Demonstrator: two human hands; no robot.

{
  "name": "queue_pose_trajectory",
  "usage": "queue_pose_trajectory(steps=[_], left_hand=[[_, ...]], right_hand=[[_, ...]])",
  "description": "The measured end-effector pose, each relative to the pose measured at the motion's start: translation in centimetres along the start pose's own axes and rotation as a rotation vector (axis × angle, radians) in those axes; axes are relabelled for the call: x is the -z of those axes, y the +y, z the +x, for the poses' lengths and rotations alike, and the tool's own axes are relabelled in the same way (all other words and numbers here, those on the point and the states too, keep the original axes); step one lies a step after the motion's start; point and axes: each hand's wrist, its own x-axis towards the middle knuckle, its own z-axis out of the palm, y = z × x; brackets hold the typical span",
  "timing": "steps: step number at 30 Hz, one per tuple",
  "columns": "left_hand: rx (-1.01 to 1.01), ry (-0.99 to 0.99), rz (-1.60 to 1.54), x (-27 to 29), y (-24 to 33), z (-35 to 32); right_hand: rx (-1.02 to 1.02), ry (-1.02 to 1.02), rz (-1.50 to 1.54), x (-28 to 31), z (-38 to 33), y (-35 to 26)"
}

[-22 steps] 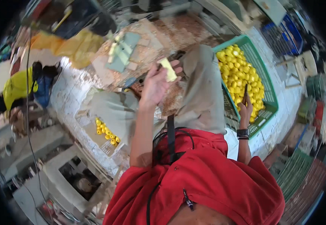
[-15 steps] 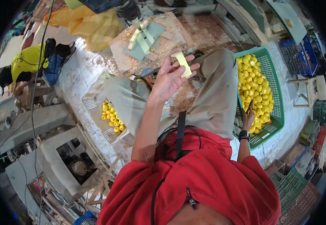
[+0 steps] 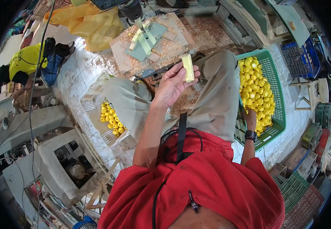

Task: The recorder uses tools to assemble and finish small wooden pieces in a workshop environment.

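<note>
One oblong block (image 3: 188, 68) in left hand (image 3: 173, 86), glossy rounded pieces (image 3: 256, 86), perforated crate (image 3: 279, 97)

You have two hands (image 3: 175, 86), one held block (image 3: 188, 68), and two crates (image 3: 280, 103) of yellow pieces (image 3: 255, 86) too heaped to count.

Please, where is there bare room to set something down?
Mostly bare floor shows between the white crate and co-worker in yellow; a narrower strip separates the green crate and pale stool. Crowded: shavings-strewn board, green crate heaped with yellow pieces.
</note>
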Motion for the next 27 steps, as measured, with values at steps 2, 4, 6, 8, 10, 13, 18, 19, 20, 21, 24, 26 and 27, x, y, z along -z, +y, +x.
queue_pose_trajectory(steps=[2, 4, 6, 8, 10, 13, 18, 19, 20, 21, 24, 26, 27], left_hand=[[-0.077, 0.043, 0.103, 0.2, 0.0, -0.5], [-0.099, 0.087, 0.23, -0.4, -0.3, -1.0], [-0.099, 0.142, 0.392, -1.4, -0.7, -1.4], [-0.167, 0.152, 0.566, -2.0, -1.2, -1.6], [-0.218, 0.167, 0.665, -3.2, -1.0, -2.3], [-0.299, 0.132, 0.773, -4.5, -0.6, -3.2], [-0.346, 0.174, 0.832, -4.6, 0.1, -3.6], [-0.359, 0.2, 0.851, -4.5, 0.0, -3.5], [-0.371, 0.226, 0.87, -4.4, 0.0, -3.5], [-0.361, 0.264, 0.857, -4.4, 0.0, -3.4], [-0.386, 0.355, 0.892, -4.4, -0.1, -3.4], [-0.475, 0.385, 1.014, -4.0, -0.5, -3.5], [-0.499, 0.393, 1.037, -4.2, -0.5, -3.5]], right_hand=[[-0.006, 0.325, 0.179, 6.2, 2.0, -7.9], [0.033, 0.638, 0.557, 12.2, 2.6, -15.4], [0.114, 0.537, 0.973, 15.3, 2.1, -21.7], [0.164, 0.227, 1.183, 17.2, 1.6, -27.0], [0.115, -0.009, 1.389, 17.8, 1.5, -30.5], [0.191, -0.144, 1.554, 17.4, 1.7, -31.9], [0.142, -0.283, 1.758, 17.2, 1.7, -32.3], [0.137, -0.29, 1.77, 17.2, 1.7, -32.4], [0.132, -0.297, 1.782, 17.2, 1.6, -32.4], [0.134, -0.305, 1.793, 17.3, 1.5, -32.6], [0.133, -0.313, 1.809, 17.4, 1.2, -32.9], [0.126, -0.297, 1.801, 17.0, 1.1, -33.2], [0.121, -0.294, 1.802, 16.8, 1.1, -33.2]])
